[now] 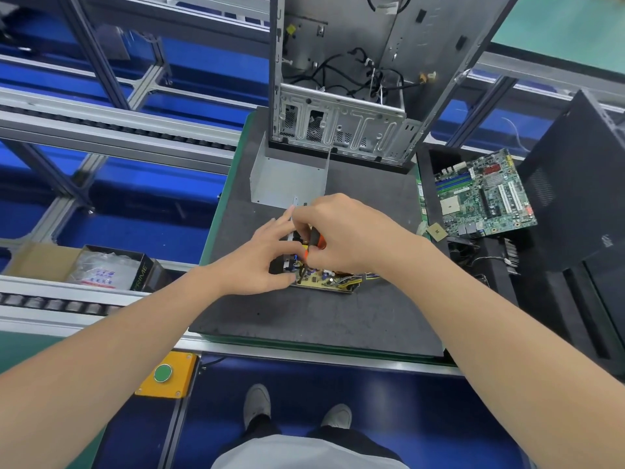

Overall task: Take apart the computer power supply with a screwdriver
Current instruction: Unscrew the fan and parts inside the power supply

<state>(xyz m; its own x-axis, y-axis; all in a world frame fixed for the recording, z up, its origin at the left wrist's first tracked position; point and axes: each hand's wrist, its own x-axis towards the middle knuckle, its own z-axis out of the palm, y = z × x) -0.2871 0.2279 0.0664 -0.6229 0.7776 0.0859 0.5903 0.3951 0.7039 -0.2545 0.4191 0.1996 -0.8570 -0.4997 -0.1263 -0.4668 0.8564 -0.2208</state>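
Note:
The opened power supply lies on the dark mat, its circuit board and yellow wires showing under my hands. My right hand grips an orange and black screwdriver that points down into the unit. My left hand holds the unit's left side, thumb and fingers round its metal edge. The tip of the screwdriver is hidden among the parts. The grey metal cover of the supply stands apart, just behind my hands.
An empty computer case stands upright at the mat's far edge. A green motherboard and a loose CPU chip lie on black parts to the right. A cardboard box sits left. A yellow button box hangs below the bench edge.

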